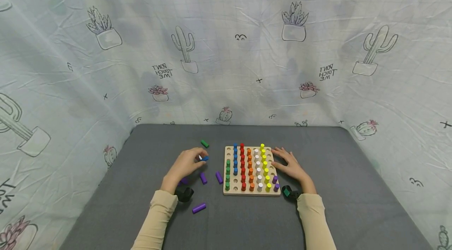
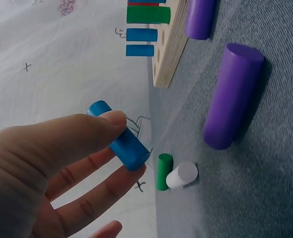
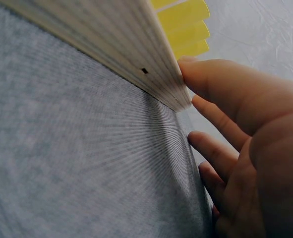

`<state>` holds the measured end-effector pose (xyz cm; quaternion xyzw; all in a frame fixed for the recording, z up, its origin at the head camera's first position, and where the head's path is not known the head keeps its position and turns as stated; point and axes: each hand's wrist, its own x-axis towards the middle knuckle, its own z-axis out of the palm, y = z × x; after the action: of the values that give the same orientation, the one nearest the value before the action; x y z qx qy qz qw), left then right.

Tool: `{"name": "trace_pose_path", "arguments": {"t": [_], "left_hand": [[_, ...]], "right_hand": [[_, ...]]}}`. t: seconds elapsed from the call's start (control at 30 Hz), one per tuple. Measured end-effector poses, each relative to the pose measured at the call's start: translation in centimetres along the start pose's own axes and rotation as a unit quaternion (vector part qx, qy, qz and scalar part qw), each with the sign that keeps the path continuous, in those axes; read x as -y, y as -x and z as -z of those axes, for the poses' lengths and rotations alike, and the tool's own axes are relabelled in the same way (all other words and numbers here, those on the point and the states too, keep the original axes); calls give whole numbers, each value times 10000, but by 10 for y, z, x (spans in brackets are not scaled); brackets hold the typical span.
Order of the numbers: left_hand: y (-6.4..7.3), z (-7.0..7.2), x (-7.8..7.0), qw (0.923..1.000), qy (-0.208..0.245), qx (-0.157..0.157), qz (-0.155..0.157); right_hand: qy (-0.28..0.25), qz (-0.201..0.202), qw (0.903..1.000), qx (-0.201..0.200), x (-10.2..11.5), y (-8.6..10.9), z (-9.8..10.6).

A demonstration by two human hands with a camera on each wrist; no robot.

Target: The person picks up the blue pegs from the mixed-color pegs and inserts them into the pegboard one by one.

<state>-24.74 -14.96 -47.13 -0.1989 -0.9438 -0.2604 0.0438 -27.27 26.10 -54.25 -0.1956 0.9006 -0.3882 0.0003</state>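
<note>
On grey table (image 1: 247, 222), perhaps cloth-covered, pegboard (image 1: 251, 193), cactus-print sheeting (image 1: 226, 61) behind

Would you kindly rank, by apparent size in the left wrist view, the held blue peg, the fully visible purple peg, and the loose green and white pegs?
1. Purple peg
2. Blue peg
3. Green peg and white peg look too alike in size to rank.

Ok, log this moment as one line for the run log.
left hand: pinches blue peg; right hand: touches right edge of pegboard; blue column: near-end holes unfilled; some purple pegs: loose on gray tabletop
</note>
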Motion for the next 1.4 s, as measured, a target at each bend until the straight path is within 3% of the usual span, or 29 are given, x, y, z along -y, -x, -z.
{"name": "trace_pose_path", "arguments": {"t": [1.4], "left_hand": [[-12,-13,-31,9966,710,294,-296]], "right_hand": [[-87,38,10000,17,0,0,0]]}}
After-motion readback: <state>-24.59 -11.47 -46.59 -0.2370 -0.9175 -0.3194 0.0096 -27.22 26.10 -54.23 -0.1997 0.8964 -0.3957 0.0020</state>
